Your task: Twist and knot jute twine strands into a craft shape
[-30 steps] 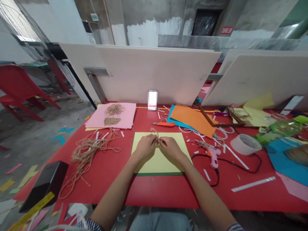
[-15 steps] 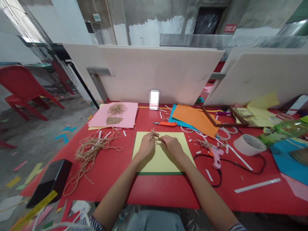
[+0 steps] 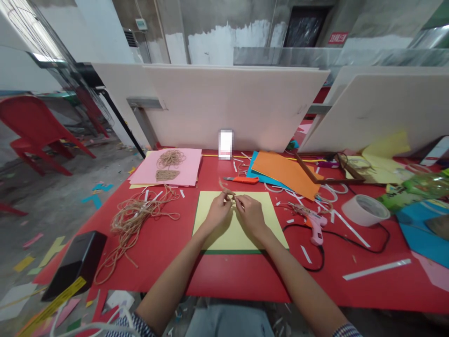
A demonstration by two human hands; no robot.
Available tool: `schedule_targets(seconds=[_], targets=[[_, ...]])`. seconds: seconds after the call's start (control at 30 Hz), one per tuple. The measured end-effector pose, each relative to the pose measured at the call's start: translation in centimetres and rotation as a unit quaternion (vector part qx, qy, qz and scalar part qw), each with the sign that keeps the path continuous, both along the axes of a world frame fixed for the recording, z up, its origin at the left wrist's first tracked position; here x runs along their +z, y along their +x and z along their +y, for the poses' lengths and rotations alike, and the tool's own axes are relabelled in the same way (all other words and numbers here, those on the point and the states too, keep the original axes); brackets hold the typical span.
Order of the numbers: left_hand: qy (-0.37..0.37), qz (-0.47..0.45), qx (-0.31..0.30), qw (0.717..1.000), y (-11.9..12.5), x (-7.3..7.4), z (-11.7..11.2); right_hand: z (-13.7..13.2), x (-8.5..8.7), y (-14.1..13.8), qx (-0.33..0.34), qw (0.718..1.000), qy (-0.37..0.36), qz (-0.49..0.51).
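Two bare hands are at work over the red table (image 3: 238, 276): the left hand (image 3: 218, 211) and right hand (image 3: 251, 216) pinch a short length of jute twine (image 3: 226, 191) between their fingertips, the hands almost meeting. They are over the top middle of a yellow card (image 3: 270, 234), which lies on a dark green sheet (image 3: 231, 252). Left of the card sits a loose tangle of twine (image 3: 131, 224), with a black box (image 3: 75, 260) by the front left corner. To the right are a pink hot glue gun (image 3: 317, 229) and a roll of tape (image 3: 365, 210). Farther back lie a pink sheet (image 3: 185, 171) bearing coiled twine (image 3: 170, 159), an orange craft knife (image 3: 242, 179) and an orange sheet (image 3: 284, 173). White partition boards (image 3: 231, 107) stand along the far edge.
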State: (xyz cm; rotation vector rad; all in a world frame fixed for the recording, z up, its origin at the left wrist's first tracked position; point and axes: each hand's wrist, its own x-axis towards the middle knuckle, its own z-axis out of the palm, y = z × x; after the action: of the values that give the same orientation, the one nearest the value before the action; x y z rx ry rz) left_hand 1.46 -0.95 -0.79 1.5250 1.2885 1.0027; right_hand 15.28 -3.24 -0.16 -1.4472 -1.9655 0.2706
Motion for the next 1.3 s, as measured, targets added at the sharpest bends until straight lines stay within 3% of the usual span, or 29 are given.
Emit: schedule_targets(seconds=[0.2,0.37,0.43,0.5,0.6,0.77,0.87,1.07,1.3], targets=[[0.132,0.187,0.009,0.973,0.1,0.7,-1.5,-0.1,-0.4,-0.8,-0.037,0.977,-0.092,0.189],[0.12,0.256,0.002,0.959,0.3,1.3,-2.1,0.2,-1.3,-1.6,-0.028,0.897,-0.174,0.405],[0.11,0.302,-0.021,0.947,0.4,1.6,-2.2,0.3,-1.6,-1.9,-0.036,0.867,-0.195,0.457],[0.106,0.335,-0.041,0.935,0.5,1.8,-2.2,0.3,-1.8,-1.9,-0.051,0.854,-0.197,0.479],[0.104,0.325,-0.025,0.94,0.5,1.8,-2.2,0.5,-1.7,-1.5,-0.077,0.879,-0.158,0.444],[0.127,0.26,0.096,0.952,0.0,1.3,-1.8,0.4,-0.7,-0.8,-0.075,0.941,-0.107,0.311],[0.11,0.225,0.122,0.96,-0.5,1.1,-1.3,0.1,-0.1,-0.9,-0.068,0.959,-0.075,0.265],[0.053,0.232,0.019,0.971,-1.1,0.6,-0.4,-0.3,0.7,-0.8,-0.062,0.939,-0.116,0.318],[0.05,0.041,-0.064,0.996,-0.9,0.7,0.1,-0.1,0.7,-0.4,-0.064,0.941,-0.11,0.313]])
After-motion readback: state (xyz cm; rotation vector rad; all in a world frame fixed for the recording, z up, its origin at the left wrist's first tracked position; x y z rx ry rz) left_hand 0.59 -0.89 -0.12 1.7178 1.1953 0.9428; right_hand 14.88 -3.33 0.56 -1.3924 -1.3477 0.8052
